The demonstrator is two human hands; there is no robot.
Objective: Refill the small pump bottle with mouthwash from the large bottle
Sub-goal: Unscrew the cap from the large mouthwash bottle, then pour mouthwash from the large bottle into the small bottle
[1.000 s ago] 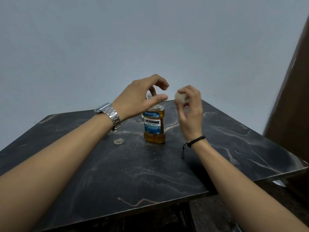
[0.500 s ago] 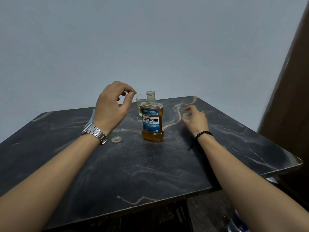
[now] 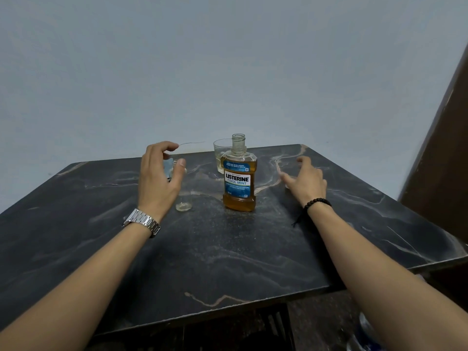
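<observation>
Large Listerine Cool Mint bottle is standing upright, uncapped, near the middle of the black marble table, toward its far edge; mouth open, presumably ready for pouring. A clear glass with a little pale liquid is sitting just behind it, at the far edge.

Left hand is hovering toward the far left edge, fingers and thumb curved wide around a small clear bottle, likely the pump bottle; contact cannot be told, most of it is hidden by the hand. A small clear cap-like piece is lying beside that wrist, set aside.

Right hand is resting low near the far right edge, fingers loosely spread, gripping nothing visible; probably parking the large bottle's cap there, though none is showing.
</observation>
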